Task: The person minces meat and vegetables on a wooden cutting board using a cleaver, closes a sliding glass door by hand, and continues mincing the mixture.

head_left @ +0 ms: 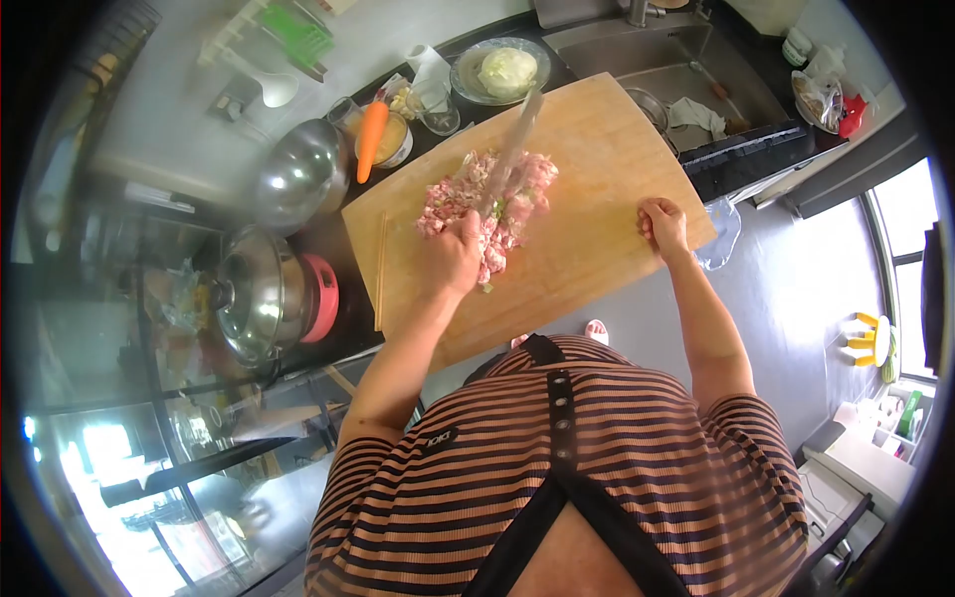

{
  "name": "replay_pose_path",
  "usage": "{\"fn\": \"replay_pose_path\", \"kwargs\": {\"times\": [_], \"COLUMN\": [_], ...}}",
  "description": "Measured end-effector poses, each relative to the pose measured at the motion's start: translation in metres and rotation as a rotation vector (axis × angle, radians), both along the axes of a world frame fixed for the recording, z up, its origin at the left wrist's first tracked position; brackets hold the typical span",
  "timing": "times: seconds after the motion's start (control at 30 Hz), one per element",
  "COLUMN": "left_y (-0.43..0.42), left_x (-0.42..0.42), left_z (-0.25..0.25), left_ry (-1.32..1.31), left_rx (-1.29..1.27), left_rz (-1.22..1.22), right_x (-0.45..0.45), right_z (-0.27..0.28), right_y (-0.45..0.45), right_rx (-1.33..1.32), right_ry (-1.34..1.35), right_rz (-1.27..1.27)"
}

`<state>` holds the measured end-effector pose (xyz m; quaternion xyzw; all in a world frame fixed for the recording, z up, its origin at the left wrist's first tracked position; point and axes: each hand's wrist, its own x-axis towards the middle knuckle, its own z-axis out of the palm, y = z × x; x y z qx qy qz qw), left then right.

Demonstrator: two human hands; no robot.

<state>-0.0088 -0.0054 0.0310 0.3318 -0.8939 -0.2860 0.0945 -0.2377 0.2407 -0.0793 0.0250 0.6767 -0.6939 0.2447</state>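
A kitchen knife (515,149) is in my left hand (456,251), closed around its handle. The blade, slightly blurred, points away from me over a heap of chopped raw meat (532,184) mixed with bits of pale green. Under the meat lies a large wooden cutting board (587,249), turned at an angle. My right hand (665,227) rests near the board's right edge, fingers curled in, with nothing visible in them. A pair of chopsticks (381,269) lies along the board's left side.
Behind the board stand a cabbage (507,73) on a glass plate, a carrot (372,139) across a container, and a metal bowl (303,174). A lidded pot (259,298) stands left. The sink (686,75) is at the back right, a yellow stool (868,340) on the floor.
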Motion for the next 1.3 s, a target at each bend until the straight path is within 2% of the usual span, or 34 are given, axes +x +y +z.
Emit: {"fn": "replay_pose_path", "kwargs": {"times": [0.07, 0.17, 0.2, 0.3, 0.33, 0.43, 0.47, 0.57, 0.7, 0.8, 0.83, 0.9, 0.97, 1.0, 1.1, 1.13, 1.2, 1.23, 1.3], "left_y": [0.003, -0.016, -0.021, -0.002, -0.002, -0.017, -0.018, -0.026, -0.015, -0.011, -0.009, -0.017, -0.025, -0.021, -0.007, -0.009, -0.017, -0.017, -0.029], "left_x": [-0.001, -0.01, -0.007, 0.001, 0.005, 0.011, 0.012, 0.002, 0.005, -0.002, -0.003, -0.01, -0.006, -0.008, -0.002, -0.002, -0.001, -0.003, -0.012], "left_z": [-0.043, -0.046, -0.039, 0.029, 0.027, -0.04, -0.043, -0.014, 0.017, -0.031, -0.041, -0.033, -0.027, -0.001, 0.014, -0.013, -0.063, -0.067, -0.049], "left_ry": [-0.188, -0.362, -0.331, -0.081, 0.038, -0.102, -0.355, -0.331, -0.07, -0.137, -0.302, -0.383, -0.166, -0.173, 0.162, 0.151, -0.09, -0.225, -0.244], "left_rx": [-0.049, -0.002, -0.007, 0.145, 0.104, -0.034, -0.066, 0.143, 0.107, -0.09, -0.123, -0.049, -0.115, 0.025, 0.013, -0.045, -0.145, -0.171, -0.067], "left_rz": [0.002, -0.021, -0.057, -0.044, -0.017, 0.069, 0.061, 0.058, 0.014, 0.029, -0.001, 0.01, -0.041, -0.039, -0.01, 0.014, -0.034, -0.036, -0.052], "right_x": [0.0, -0.004, 0.001, 0.003, 0.005, 0.002, 0.002, 0.002, 0.005, 0.006, 0.004, -0.003, 0.003, 0.0, 0.002, 0.002, 0.001, 0.0, -0.002], "right_z": [-0.006, -0.01, -0.008, 0.008, 0.01, 0.004, 0.001, -0.005, 0.007, 0.006, 0.006, 0.004, -0.002, -0.003, -0.001, 0.001, -0.006, -0.006, -0.003], "right_y": [0.001, 0.002, 0.004, 0.0, 0.0, 0.001, 0.001, 0.002, -0.002, 0.0, 0.0, -0.001, 0.006, 0.003, 0.0, 0.001, 0.002, 0.001, 0.0], "right_rx": [-0.012, -0.031, -0.017, 0.028, 0.05, 0.041, 0.028, -0.017, 0.004, 0.031, 0.024, 0.027, 0.038, 0.027, 0.026, 0.03, 0.001, -0.013, -0.045], "right_ry": [-0.004, 0.004, -0.006, -0.003, -0.003, -0.015, -0.015, -0.017, -0.006, -0.002, 0.0, 0.011, -0.006, -0.005, -0.018, -0.019, -0.008, 0.0, -0.015], "right_rz": [0.009, 0.015, 0.023, 0.011, 0.006, 0.012, 0.016, 0.015, -0.008, 0.002, 0.009, 0.033, 0.034, 0.017, -0.006, -0.011, 0.0, 0.01, 0.019]}}
